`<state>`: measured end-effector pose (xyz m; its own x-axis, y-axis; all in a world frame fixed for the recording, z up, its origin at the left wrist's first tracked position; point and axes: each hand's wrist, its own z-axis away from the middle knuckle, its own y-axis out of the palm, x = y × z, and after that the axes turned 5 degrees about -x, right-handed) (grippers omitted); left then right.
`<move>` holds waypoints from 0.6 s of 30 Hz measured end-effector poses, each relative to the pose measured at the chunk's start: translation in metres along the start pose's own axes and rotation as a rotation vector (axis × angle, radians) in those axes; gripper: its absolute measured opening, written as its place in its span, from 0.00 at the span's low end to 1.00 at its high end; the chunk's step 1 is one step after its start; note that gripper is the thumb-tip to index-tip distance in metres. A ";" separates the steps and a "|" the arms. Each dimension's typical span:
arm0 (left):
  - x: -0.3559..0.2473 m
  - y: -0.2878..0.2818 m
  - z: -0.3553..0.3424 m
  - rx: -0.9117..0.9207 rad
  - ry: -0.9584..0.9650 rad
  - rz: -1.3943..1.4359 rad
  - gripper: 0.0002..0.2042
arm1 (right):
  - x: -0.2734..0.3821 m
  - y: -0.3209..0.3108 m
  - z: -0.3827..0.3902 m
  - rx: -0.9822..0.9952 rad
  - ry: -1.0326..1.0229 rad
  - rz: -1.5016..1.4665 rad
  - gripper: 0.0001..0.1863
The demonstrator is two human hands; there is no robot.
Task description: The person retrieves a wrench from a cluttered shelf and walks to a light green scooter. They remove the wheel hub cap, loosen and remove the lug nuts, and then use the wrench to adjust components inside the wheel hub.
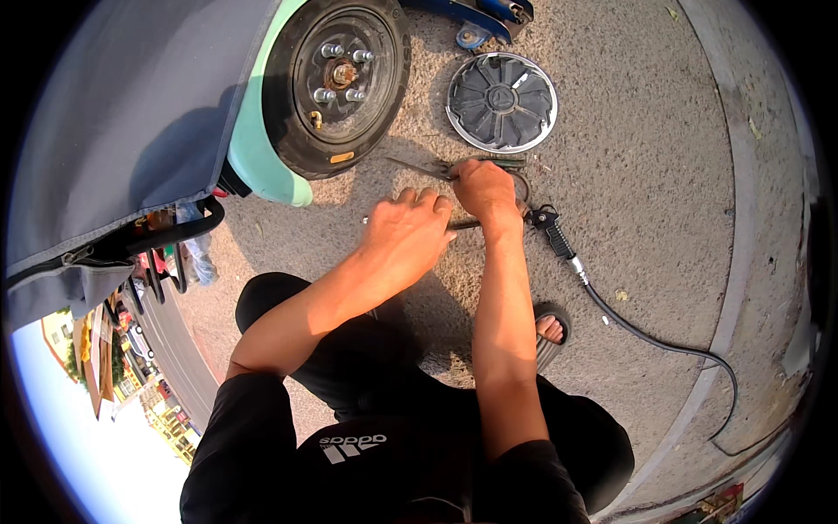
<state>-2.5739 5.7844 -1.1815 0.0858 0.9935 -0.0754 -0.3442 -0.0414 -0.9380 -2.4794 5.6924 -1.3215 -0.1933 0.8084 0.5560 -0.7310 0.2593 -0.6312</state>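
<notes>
My left hand (408, 229) is curled, palm down, at one end of a dark rod-like piece (465, 224), which runs behind my right wrist; what its fingers hold is unclear. My right hand (482, 185) is closed just above it, over a thin metal tool (417, 168) and a dark loop (525, 187); its grip is hidden. Beside my right wrist, an air gun (553, 234) lies on the pavement with a black hose (655, 339) attached. Above the hands lie a wheel cover (502, 100) and, upper left, a tire with exposed studded hub (340, 74).
A mint-green vehicle body (266, 166) with a grey cover (113, 105) and dark rack (188, 229) fills the left. A blue jack (484, 26) lies at top. My sandalled foot (550, 330) rests on the rough pavement (646, 157). A street (179, 362) shows lower left.
</notes>
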 end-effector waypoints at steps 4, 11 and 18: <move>-0.017 0.006 0.007 0.023 0.008 0.007 0.16 | -0.033 -0.035 -0.017 -0.447 -0.118 0.320 0.10; -0.074 -0.044 0.049 0.231 0.150 0.274 0.16 | -0.081 -0.068 -0.030 -0.636 -0.059 0.459 0.12; -0.111 -0.004 0.132 0.314 -0.022 0.366 0.13 | -0.059 -0.070 0.183 -0.150 0.326 -0.467 0.18</move>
<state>-2.7056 5.6883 -1.1246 -0.1125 0.9219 -0.3707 -0.6137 -0.3579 -0.7038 -2.5372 5.5302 -1.2111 0.3557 0.7050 0.6135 -0.5854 0.6798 -0.4418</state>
